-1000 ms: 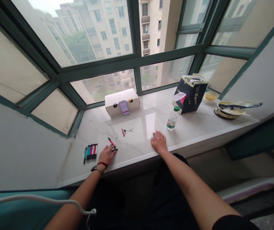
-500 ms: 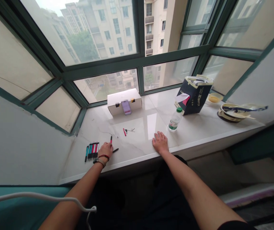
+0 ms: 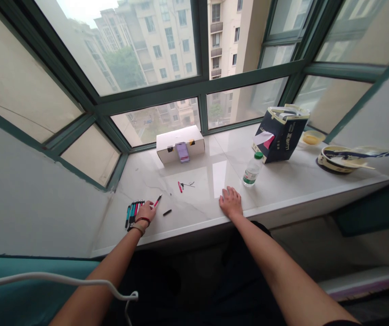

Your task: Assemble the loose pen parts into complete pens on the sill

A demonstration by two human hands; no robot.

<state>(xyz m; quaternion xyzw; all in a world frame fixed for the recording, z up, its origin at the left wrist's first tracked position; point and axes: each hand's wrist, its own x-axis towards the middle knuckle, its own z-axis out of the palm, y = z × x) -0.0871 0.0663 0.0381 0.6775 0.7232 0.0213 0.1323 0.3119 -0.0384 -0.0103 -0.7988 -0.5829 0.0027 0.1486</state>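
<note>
My left hand [image 3: 146, 212] is closed on a red and black pen [image 3: 157, 201], whose black end points away to the upper right. Beneath and beside that hand lies a row of several pens [image 3: 132, 212] in teal, red and white; the hand hides part of it. A short black pen part [image 3: 167, 212] lies to its right. Farther back are a red pen barrel [image 3: 180, 187] and small loose pen parts [image 3: 189, 184]. My right hand [image 3: 231, 202] rests flat near the front edge, fingers spread, holding nothing.
A clear bottle with a green cap [image 3: 252, 170] stands beyond my right hand. Behind are a white box [image 3: 180, 140] and a dark paper bag [image 3: 280, 136]. To the right sit a takeaway bowl [image 3: 337, 160] and a small yellow-filled dish [image 3: 311, 138]. A white cable [image 3: 61, 278] crosses lower left.
My left hand has moved left, over the row of pens, and the held pen has tilted to the right. The black pen part is uncovered. My right hand stays in place.
</note>
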